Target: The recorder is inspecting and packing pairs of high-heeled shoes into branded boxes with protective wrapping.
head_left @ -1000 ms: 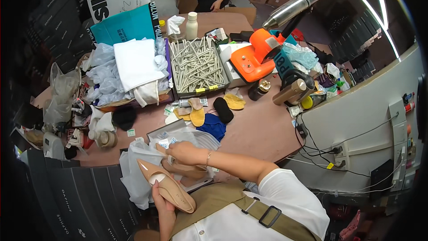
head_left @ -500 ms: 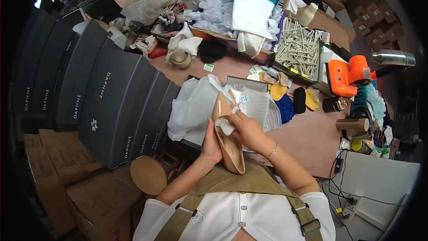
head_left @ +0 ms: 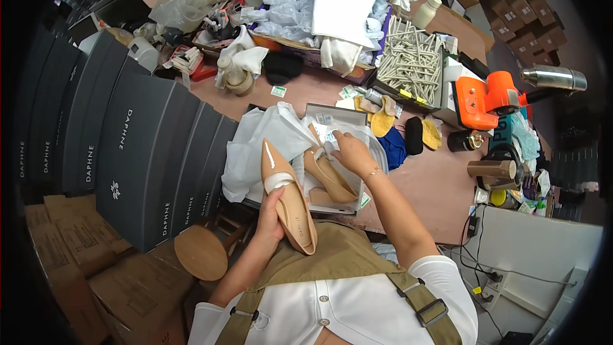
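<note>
Drawn back from the mouth of the held shoe (head_left: 299,217) since half a second earlier, the right hand (head_left: 353,152) now reaches over an open shoebox (head_left: 341,115). A smooth, reddish-brown table (head_left: 431,195) spreads beneath, with matte, sharp-edged dark grey boxes (head_left: 143,166) stacked along the left. On the table's near side lies the open shoebox, crumpled, translucent white paper (head_left: 249,156) spilling over its left edge. Inside rests a second shoe (head_left: 330,177), beige and low-cut. The held shoe, glossy at its sharply pointed toe, is outside the box, cradled in the left hand (head_left: 271,217), which is closed around its side with the thumb at the opening. Bent and close together, the right hand's fingers meet a small white packet (head_left: 326,133); whether they grip it cannot be told. Right of the box sits a rumpled blue cloth (head_left: 394,147), beside a fuzzy black oval pad (head_left: 414,136). A soft white wad (head_left: 278,181) fills the held shoe's mouth.
</note>
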### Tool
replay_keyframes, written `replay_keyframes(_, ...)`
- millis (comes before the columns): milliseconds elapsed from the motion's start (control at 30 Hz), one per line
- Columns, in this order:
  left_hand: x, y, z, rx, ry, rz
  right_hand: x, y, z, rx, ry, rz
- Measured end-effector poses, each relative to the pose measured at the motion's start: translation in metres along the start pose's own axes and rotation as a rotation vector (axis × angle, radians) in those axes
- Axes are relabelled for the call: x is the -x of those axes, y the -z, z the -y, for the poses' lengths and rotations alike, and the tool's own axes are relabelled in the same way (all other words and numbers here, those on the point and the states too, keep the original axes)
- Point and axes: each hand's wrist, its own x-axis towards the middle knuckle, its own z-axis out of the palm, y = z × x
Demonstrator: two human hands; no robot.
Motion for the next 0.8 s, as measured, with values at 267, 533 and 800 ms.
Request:
replay_keyframes(267,-0.017,-0.001,-0.006,0.241,0.046,-0.007,0.003,0.007,0.014,-0.336,0.137,-0.162)
replay_keyframes(533,-0.019,-0.025,0.0,0.298,0.028,0.097,0.041,0.013,0.107,-0.134,0.696,-0.132)
replay_keyframes(800,-0.019,-0.02,0.005,0.155,-0.015,0.227,0.054,0.031,0.106,-0.109,0.493,-0.32)
